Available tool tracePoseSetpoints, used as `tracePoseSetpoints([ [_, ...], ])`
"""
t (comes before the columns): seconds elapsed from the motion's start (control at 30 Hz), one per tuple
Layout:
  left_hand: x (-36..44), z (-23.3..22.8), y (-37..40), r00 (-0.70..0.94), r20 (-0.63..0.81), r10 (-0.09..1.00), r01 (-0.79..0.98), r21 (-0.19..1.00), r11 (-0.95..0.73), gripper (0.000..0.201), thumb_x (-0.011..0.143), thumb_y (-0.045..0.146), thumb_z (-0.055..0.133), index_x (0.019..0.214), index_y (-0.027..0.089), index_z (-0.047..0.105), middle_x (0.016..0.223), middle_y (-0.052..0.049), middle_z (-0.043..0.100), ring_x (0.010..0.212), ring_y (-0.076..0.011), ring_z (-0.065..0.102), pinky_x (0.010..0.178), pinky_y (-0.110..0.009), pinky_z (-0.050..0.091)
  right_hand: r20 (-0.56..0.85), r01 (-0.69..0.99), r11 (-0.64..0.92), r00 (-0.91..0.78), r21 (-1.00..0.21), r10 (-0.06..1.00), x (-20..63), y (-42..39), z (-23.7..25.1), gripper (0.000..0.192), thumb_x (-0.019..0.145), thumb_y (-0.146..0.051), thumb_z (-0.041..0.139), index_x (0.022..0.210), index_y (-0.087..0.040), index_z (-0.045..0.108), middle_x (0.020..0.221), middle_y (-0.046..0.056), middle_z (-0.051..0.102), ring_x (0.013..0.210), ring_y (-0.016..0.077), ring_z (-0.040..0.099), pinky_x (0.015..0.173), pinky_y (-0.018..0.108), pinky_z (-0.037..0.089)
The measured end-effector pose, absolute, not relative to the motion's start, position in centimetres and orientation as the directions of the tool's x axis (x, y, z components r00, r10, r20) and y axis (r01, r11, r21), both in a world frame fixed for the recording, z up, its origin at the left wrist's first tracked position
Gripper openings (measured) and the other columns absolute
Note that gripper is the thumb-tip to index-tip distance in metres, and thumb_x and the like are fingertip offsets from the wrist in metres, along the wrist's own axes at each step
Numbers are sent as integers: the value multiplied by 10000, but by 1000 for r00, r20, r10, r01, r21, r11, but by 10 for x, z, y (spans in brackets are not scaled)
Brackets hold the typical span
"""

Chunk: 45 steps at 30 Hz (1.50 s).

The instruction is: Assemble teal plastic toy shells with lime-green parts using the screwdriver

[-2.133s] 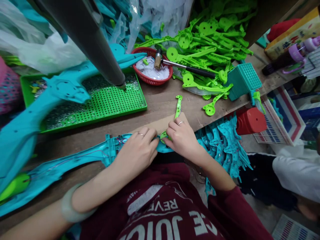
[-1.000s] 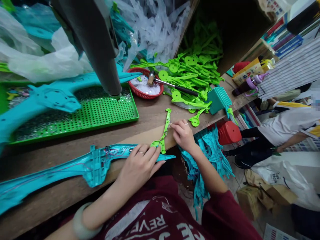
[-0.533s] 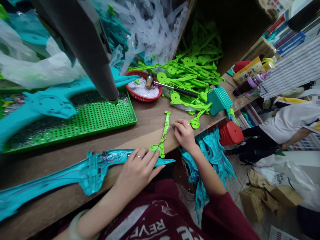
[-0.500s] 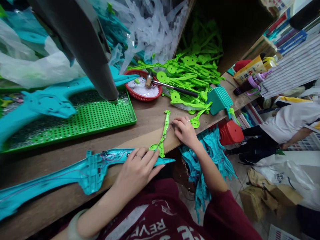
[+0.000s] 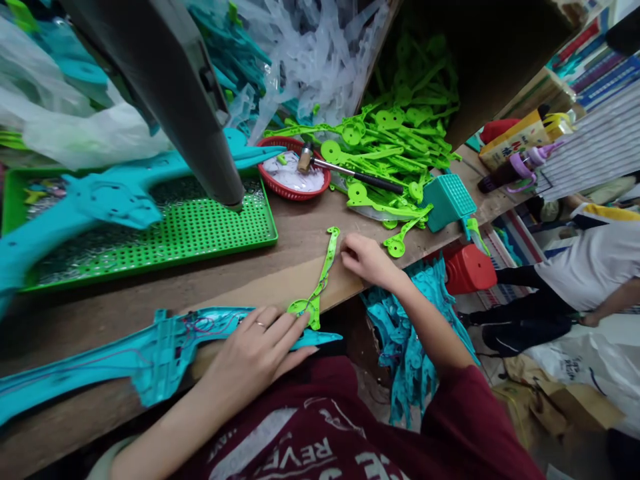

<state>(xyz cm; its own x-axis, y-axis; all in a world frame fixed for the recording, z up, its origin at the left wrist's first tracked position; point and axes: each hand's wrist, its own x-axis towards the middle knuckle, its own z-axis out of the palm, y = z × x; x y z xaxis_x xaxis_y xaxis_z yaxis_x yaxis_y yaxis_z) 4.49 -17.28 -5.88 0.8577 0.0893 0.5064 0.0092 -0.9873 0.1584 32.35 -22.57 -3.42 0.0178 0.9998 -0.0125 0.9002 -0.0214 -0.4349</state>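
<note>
My left hand [image 5: 265, 341] lies over a long blue plastic shell [image 5: 165, 350], its fingers stretched out and the fingertips at the round end of a light-green plastic arm piece [image 5: 323, 280]. Purple and red wires run inside the blue shell. A thin dark wire winds along the green piece, which sits on a strip of cardboard. Just right of the green piece is my right hand [image 5: 369, 261], fingers curled together. Whatever they pinch, if anything, is hidden. A second green piece [image 5: 396, 248] rests beyond that hand.
A grey tool body [image 5: 200, 113] hangs over the green tray [image 5: 215, 257] of small metal bits. Behind lie a red basket [image 5: 295, 193], a hammer [image 5: 360, 175] and heaped green parts [image 5: 395, 153]. Blue parts [image 5: 410, 333] hang below the bench edge. Another person [image 5: 585, 273] stands at right.
My left hand and the green piece's round end have shifted slightly left and nearer me. The right hand's fingers have curled in more tightly. The whole view has shifted a little.
</note>
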Motion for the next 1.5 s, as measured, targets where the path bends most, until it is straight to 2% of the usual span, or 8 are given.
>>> tracePoseSetpoints([
  [0.1, 46, -58, -174, 863, 497, 92, 31, 129, -991, 358, 1027, 392, 488, 1128, 102, 673, 900, -100, 703, 806, -257, 574, 738, -395, 463, -41, 753, -101, 98, -650, 994, 321, -221, -27, 122, 821, -100, 514, 845, -165, 614, 818, 9, 595, 759, 144, 541, 731, 261, 424],
  [0.2, 47, -57, -175, 856, 507, 105, 41, 134, -990, 357, 1028, 400, 484, 1117, 117, 682, 903, -105, 701, 804, -250, 577, 737, -382, 466, -227, 525, -287, 177, -801, 958, 320, -217, -26, 103, 842, -227, 560, 769, -165, 598, 693, -29, 576, 613, 116, 526, 614, 242, 401],
  [0.5, 48, -55, -179, 855, 506, 116, 55, 134, -989, 373, 1031, 366, 467, 1113, 62, 667, 884, -114, 660, 801, -261, 557, 752, -389, 445, -315, 223, -383, 287, -896, 905, 316, -218, -31, 198, 730, -335, 692, 705, -177, 575, 577, -58, 556, 467, 92, 499, 478, 217, 385],
  [0.63, 48, -53, -180, 872, 473, 128, 77, 125, -989, 420, 1035, 388, 451, 1181, 51, 655, 861, -101, 632, 809, -267, 558, 761, -394, 441, -287, 273, -366, 290, -890, 913, 319, -219, -35, 104, 723, -223, 666, 735, -183, 572, 600, -57, 565, 493, 100, 521, 497, 219, 402],
  [0.73, 51, -49, -184, 881, 450, 148, 124, 82, -989, 417, 1036, 366, 453, 1230, 51, 645, 820, -81, 607, 789, -263, 549, 747, -392, 431, -130, 434, -250, 288, -865, 949, 316, -220, -38, 62, 764, -156, 643, 767, -182, 587, 688, -34, 588, 603, 111, 549, 587, 230, 434],
  [0.93, 68, -37, -193, 905, 377, 198, 218, -12, -976, 286, 1019, 226, 471, 1092, 66, 696, 775, -63, 587, 766, -253, 542, 683, -379, 397, 184, 783, 5, 140, -623, 973, 306, -223, -44, 135, 915, -135, 540, 795, -192, 565, 833, 28, 565, 779, 155, 540, 730, 276, 437],
  [1.23, 90, -39, -181, 920, 374, 118, 117, 25, -993, 217, 979, 211, 553, 798, 146, 652, 930, -105, 659, 896, -260, 583, 743, -374, 423, 201, 590, -63, 371, -805, 906, 301, -224, -57, 69, 862, -140, 623, 820, -196, 628, 796, -6, 579, 697, 131, 552, 668, 258, 464],
  [1.5, 94, -46, -178, 913, 387, 131, 107, 81, -991, 203, 985, 201, 526, 838, 145, 653, 1154, -161, 686, 997, -274, 613, 777, -380, 454, 232, 652, -76, 374, -755, 898, 291, -225, -58, 100, 886, -154, 588, 803, -201, 618, 828, 11, 582, 743, 141, 576, 703, 269, 485],
])
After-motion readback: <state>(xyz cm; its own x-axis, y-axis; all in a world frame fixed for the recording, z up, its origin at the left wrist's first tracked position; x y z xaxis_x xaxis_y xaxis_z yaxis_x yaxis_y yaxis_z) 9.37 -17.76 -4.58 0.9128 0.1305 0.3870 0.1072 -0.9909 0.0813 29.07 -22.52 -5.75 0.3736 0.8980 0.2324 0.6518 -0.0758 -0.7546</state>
